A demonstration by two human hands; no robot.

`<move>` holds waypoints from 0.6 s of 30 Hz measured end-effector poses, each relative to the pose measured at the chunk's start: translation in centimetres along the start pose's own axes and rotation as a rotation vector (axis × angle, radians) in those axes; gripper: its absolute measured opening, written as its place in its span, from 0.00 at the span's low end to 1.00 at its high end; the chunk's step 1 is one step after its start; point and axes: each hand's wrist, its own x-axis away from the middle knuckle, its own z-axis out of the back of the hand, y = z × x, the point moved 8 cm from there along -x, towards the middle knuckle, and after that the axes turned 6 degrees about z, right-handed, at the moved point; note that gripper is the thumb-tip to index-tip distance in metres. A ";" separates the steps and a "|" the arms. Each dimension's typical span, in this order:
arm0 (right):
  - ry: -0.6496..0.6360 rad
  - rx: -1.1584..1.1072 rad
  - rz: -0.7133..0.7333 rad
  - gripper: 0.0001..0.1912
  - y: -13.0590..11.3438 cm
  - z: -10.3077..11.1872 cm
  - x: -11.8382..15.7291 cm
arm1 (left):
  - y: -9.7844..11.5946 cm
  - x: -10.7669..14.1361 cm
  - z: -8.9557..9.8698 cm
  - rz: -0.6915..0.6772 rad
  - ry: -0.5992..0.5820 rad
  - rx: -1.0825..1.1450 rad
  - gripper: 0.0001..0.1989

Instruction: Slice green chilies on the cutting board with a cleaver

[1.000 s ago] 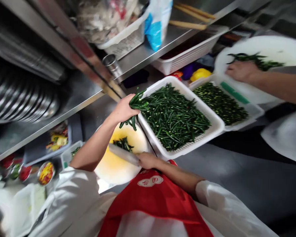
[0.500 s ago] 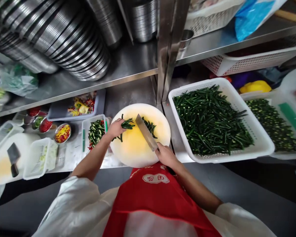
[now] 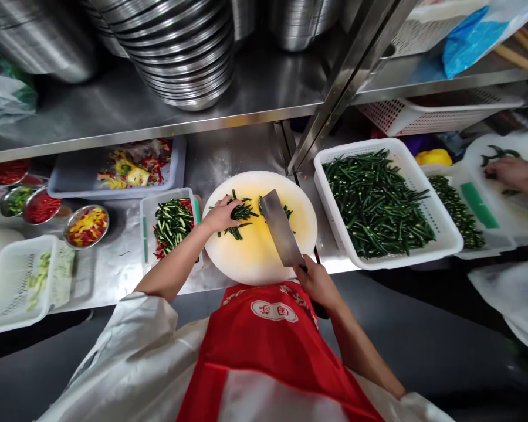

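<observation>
Knife (image 3: 282,227), flat metal, is held in right hand (image 3: 315,282); left hand (image 3: 222,214) touches skinny strips (image 3: 245,211) on round board (image 3: 250,258), grip unclear.

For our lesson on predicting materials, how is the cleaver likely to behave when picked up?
The cleaver probably stays stiff: its broad metal looks flat and unbent. It may feel front-heavy, since its wide part extends well beyond the right hand. Rolling seems unlikely with that flat shape.

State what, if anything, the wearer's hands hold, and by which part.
The right hand holds the cleaver by its handle. The left hand is over green pods on the round board; whether it grips or only touches them cannot be told.
</observation>
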 end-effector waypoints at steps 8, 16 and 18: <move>-0.120 -0.128 -0.074 0.14 1.6 -0.3 5.1 | -0.6 4.4 0.6 0.015 0.319 0.109 0.17; -0.281 -0.224 0.043 0.19 3.5 -0.3 5.7 | 5.2 5.4 -5.3 0.113 0.171 -0.230 0.14; -0.321 -0.296 0.050 0.25 4.6 -0.4 6.0 | 5.3 5.3 -6.0 0.163 0.152 -0.222 0.15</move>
